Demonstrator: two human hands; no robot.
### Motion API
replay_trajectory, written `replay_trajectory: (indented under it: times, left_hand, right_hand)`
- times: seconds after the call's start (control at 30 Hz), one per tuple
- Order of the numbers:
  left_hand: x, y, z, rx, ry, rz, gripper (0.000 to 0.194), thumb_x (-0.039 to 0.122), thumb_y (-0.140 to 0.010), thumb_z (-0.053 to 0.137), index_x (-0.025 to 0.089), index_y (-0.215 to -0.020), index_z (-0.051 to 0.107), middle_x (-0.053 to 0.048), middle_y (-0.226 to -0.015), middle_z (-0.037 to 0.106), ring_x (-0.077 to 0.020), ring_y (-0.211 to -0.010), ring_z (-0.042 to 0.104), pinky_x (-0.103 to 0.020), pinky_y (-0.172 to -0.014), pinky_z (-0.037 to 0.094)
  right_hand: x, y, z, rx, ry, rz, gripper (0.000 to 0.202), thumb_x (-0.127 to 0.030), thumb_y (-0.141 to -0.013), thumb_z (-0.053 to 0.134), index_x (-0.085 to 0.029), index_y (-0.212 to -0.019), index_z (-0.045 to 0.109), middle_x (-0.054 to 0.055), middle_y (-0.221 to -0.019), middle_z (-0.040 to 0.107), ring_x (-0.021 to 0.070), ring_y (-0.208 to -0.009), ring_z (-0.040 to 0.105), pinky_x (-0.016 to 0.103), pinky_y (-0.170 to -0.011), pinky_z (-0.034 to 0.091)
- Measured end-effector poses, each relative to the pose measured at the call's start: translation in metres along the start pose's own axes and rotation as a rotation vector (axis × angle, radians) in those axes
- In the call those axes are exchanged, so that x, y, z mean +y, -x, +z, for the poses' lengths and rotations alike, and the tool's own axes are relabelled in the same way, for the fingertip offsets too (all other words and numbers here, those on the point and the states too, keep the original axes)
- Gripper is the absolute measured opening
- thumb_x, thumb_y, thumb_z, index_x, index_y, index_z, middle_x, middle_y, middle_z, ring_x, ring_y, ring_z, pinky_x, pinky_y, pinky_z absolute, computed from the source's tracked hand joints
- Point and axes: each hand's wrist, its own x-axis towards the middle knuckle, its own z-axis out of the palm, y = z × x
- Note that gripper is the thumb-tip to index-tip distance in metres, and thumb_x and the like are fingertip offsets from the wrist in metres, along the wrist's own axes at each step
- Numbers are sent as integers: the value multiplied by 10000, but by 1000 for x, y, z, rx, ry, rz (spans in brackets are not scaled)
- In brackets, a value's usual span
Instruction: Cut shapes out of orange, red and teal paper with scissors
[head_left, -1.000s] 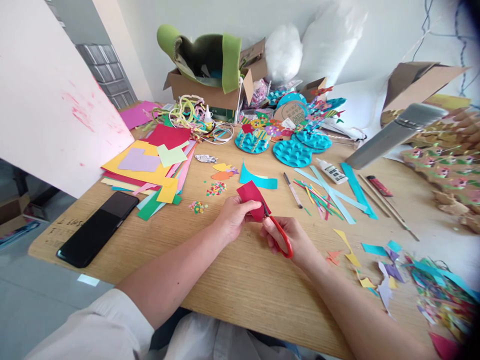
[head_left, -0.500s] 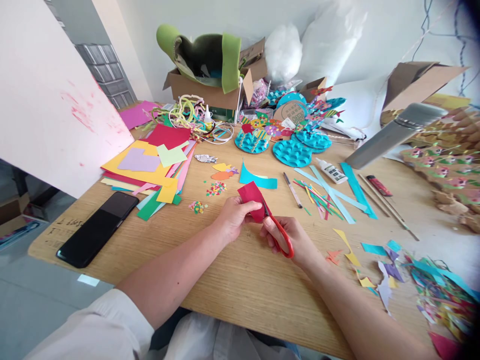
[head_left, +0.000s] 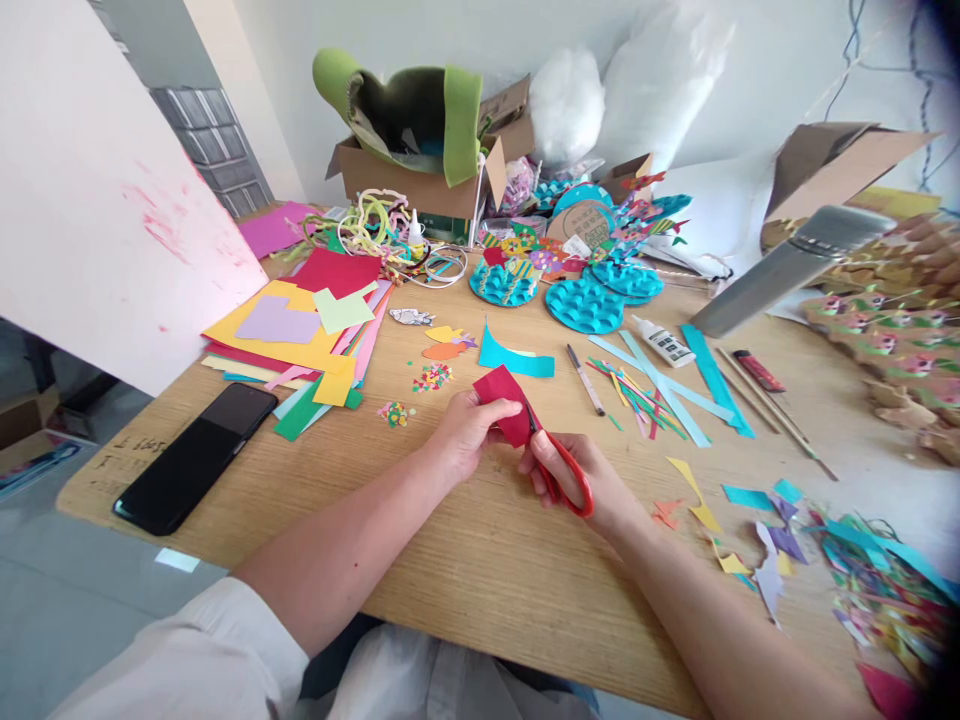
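Observation:
A small piece of dark red paper (head_left: 504, 390) is pinched between the thumb and fingers of my left hand (head_left: 466, 432), above the middle of the table. My right hand (head_left: 577, 475) grips red-handled scissors (head_left: 576, 478), with the blades against the right edge of the paper. How deep the blades reach into it is partly hidden. Beyond the paper lies a turquoise paper offcut (head_left: 510, 357) with a curved edge. Orange and yellow paper fish shapes (head_left: 444, 345) and small heaps of confetti dots (head_left: 431, 377) lie left of it.
A black phone (head_left: 196, 460) and stacked coloured paper (head_left: 225, 325) lie at the left. To the right are a pen (head_left: 585, 380), thin paper strips (head_left: 645, 400), a glue bottle (head_left: 664, 342), a grey flask (head_left: 787, 270) and paper scraps (head_left: 885, 560). Turquoise craft discs (head_left: 585, 307) sit behind.
The scissors and my right hand have shifted slightly to the right, with the handles a little farther apart. The red paper and my left hand have moved slightly left.

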Motion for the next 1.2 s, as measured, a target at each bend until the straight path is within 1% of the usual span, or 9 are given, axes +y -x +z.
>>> replay_trajectory:
  times: [0.07, 0.2, 0.53, 0.7, 0.9, 1.03, 1.2]
  left_hand:
    - [-1, 0, -1, -7, -11, 0, 232, 248, -571, 777, 137, -694, 614, -35, -680, 651, -139, -616, 588, -266, -593, 451]
    - [-2, -1, -1, -6, -19, -1, 228, 246, -568, 775, 136, -688, 615, -34, -668, 647, -136, -603, 585, -260, -574, 441]
    - [-2, -2, -1, 6, -10, -9, 237, 237, -541, 783, 135, -689, 626, -25, -662, 645, -131, -595, 581, -257, -578, 443]
    - [-3, -1, -1, 1, -7, -8, 226, 236, -548, 779, 133, -684, 630, -30, -661, 647, -131, -593, 581, -256, -579, 440]
    - [-3, -2, 0, 14, 5, -11, 227, 223, -545, 779, 137, -692, 629, -27, -666, 649, -132, -600, 586, -255, -582, 446]
    - [-3, 0, 0, 13, 6, -6, 226, 225, -549, 781, 138, -683, 621, -24, -661, 645, -130, -603, 587, -257, -589, 456]
    - [-1, 1, 1, 4, 2, -17, 242, 272, -574, 783, 138, -706, 632, -43, -691, 669, -154, -627, 614, -274, -585, 475]
  right_hand:
    - [-3, 1, 0, -8, -8, -3, 707, -846, -731, 511, -146, -673, 595, 3, -497, 543, 94, -400, 492, 223, -428, 355]
    - [-7, 2, 1, -12, -1, 3, 711, -856, -713, 518, -150, -665, 591, 11, -504, 550, 101, -411, 499, 230, -434, 360]
    - [-1, 0, 0, -2, -1, -19, 610, -749, -740, 619, -144, -662, 598, 2, -494, 545, 96, -404, 493, 213, -418, 336]
    - [0, 0, 0, 8, 3, -22, 599, -739, -731, 636, -148, -650, 587, -4, -476, 536, 96, -393, 490, 209, -410, 339]
    - [2, 0, 0, 11, 13, -39, 583, -730, -741, 635, -164, -633, 548, -11, -460, 529, 89, -376, 465, 203, -392, 315]
    - [0, -1, 0, 15, 31, -31, 589, -737, -732, 636, -163, -634, 551, -12, -455, 527, 89, -371, 464, 200, -383, 307]
    - [0, -1, 0, 22, 28, -12, 606, -756, -707, 641, -160, -636, 562, -13, -452, 524, 92, -361, 470, 204, -380, 315]
